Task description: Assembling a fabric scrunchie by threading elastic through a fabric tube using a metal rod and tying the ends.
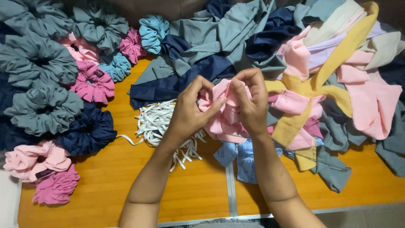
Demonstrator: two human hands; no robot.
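My left hand and my right hand meet above the middle of the wooden table. Both pinch a bunched piece of light pink fabric, gathered between thumbs and fingers. The cloth hangs down a little below my hands. Just under my left wrist lies a heap of white elastic strips. A small blue patterned cloth sits on the table beneath my right forearm.
Finished scrunchies cover the left side: grey, navy, magenta, pale pink and light blue. A tangle of fabric strips in grey-teal, navy, yellow and pink fills the back and right.
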